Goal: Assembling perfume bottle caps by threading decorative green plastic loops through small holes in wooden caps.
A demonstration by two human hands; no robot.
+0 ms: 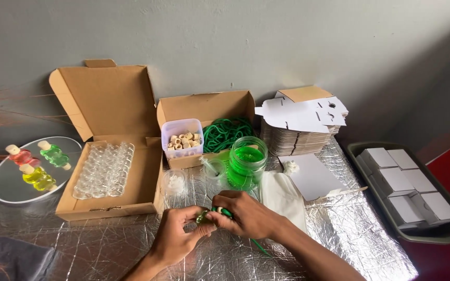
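Held thing: a small green-filled glass piece (202,216), near centre of the foil-covered table (105,244), mostly hidden by fingers; its shape is hard to make out.
Cord: a thin green cord (259,246) runs from the hands toward the near edge, its upper end covered by the right hand.
Left hand (175,237): fingers closed round the small piece from the near left.
Right hand (246,213): fingertips pinched together on the piece and cord; both forearms are cut off by the frame.
Just beyond: clear glass jar of green liquid (246,161), with a white cloth (282,195) to its right.
Boxes, far centre: open brown cardboard box (204,106) holding a lidless plastic tub of pale beads (182,139) and a coil of green cord (227,132).
Box, far left: large open brown cardboard box (105,99) with rows of empty clear glass pieces (104,170).
Far left edge: round mirror tray (6,184) with red, green and yellow filled pieces.
Right: stack of flat white card blanks (303,117); dark tray (444,234) of folded white boxes, partly cut off.
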